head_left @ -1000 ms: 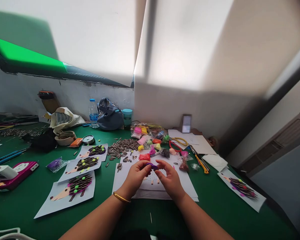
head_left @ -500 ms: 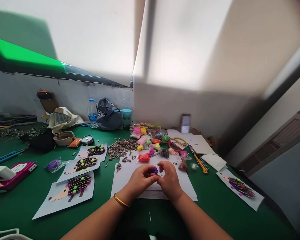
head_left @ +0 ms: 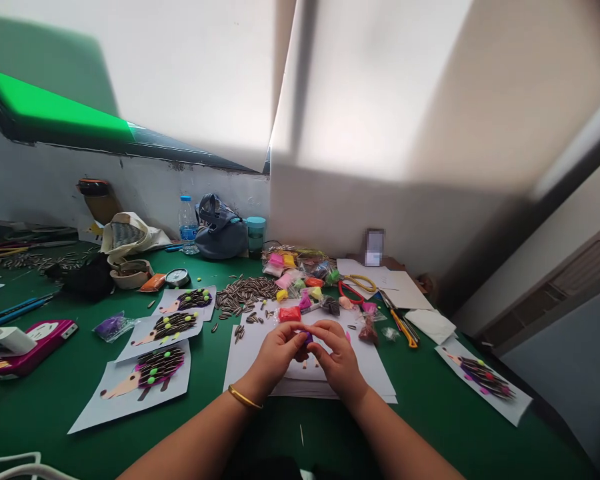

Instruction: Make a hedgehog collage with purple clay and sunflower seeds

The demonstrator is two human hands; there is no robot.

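Observation:
Above the white paper sheets [head_left: 377, 380], my left hand [head_left: 279, 352] pinches a small lump of purple modelling clay [head_left: 308, 338] between thumb and fingers. My right hand [head_left: 339, 357] closes in from the other side, its fingertips meeting the left ones around the clay. The fingers cover part of the lump. A drawing with small legs shows partly beneath the hands. Just beyond them lie a red clay packet [head_left: 289, 313] and a pile of striped sunflower seeds [head_left: 245, 293].
Hedgehog pictures [head_left: 155, 370] made with seeds lie at left, another [head_left: 485, 383] at right. Scissors [head_left: 357, 287], a yellow-handled cutter [head_left: 403, 323] and several clay bags [head_left: 300, 277] lie further back. A power bank [head_left: 35, 347] sits far left, a bottle [head_left: 187, 227] by the wall.
My right fingers have come down and inward to meet my left fingertips around the purple clay. The view has shifted slightly.

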